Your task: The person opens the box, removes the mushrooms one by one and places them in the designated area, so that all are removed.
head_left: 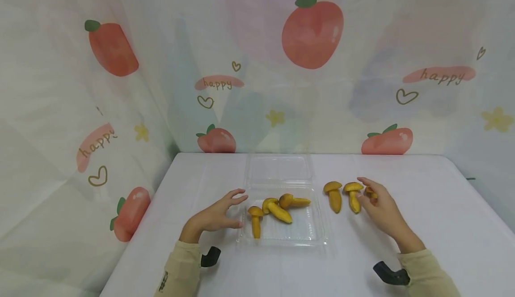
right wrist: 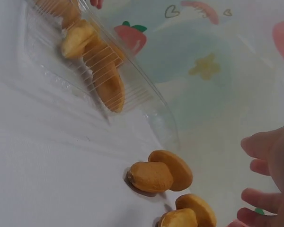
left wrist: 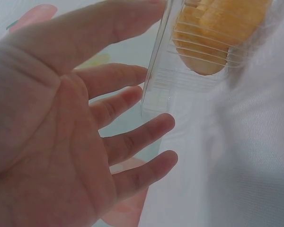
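The right hand [head_left: 381,211], fingers parted, is the nearer; a mushroom [head_left: 354,200] lies just left, stem pointing near. The left hand [head_left: 214,215] spreads beside the clear box [head_left: 281,243].

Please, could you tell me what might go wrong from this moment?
The right hand is very close to the middle loose mushroom, so it may push it away by accident. The left hand is at the edge of the clear box, so a nudge could slide it. The lid is open at the far side and might swing if bumped.
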Demonstrator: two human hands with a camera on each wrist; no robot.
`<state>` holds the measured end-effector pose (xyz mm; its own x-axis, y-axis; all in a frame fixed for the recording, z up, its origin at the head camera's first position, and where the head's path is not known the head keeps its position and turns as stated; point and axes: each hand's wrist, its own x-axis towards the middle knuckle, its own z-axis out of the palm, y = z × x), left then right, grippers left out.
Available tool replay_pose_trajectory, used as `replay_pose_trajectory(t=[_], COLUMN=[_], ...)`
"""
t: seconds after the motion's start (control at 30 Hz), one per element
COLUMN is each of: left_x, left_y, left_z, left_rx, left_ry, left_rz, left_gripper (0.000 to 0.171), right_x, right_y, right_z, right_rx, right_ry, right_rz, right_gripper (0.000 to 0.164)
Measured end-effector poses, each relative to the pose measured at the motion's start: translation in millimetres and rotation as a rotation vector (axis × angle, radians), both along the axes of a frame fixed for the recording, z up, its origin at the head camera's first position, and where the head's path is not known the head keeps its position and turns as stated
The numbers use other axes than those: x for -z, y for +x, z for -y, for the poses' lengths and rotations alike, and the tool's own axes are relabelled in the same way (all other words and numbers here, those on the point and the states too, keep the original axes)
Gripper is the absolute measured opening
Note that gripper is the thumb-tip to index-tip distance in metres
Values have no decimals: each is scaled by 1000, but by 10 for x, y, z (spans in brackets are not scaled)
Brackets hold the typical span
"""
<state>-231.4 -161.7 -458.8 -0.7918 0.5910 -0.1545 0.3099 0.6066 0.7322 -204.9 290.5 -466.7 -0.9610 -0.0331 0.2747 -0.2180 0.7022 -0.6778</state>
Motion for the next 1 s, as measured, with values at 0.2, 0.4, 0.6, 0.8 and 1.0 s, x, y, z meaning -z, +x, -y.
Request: replay_pose_trajectory(t=[0.2, 0.4, 0.6, 0.8, 1.0], left_x=[-3, -4, -5, 5, -7], left_y=[1, 4, 10, 0, 11], left_z=[0, -1, 2, 8, -5], left_rx=[-4, -13, -10, -4, -11], left_ry=[2, 4, 4, -2, -3], left_rz=[1, 5, 12, -12, -3], left_gripper=[78, 78, 78, 77, 77], right_x=[-42, -26, -28, -98, -141], right_y=[44, 67, 116, 170, 197], right_z=[146, 295, 470, 662, 865], right_rx=[-60, -113, -146, -216, -294], right_ry=[10, 21, 45, 12, -2], right_rz=[14, -15, -67, -48, -33], right_gripper=[50, 52, 52, 49, 51])
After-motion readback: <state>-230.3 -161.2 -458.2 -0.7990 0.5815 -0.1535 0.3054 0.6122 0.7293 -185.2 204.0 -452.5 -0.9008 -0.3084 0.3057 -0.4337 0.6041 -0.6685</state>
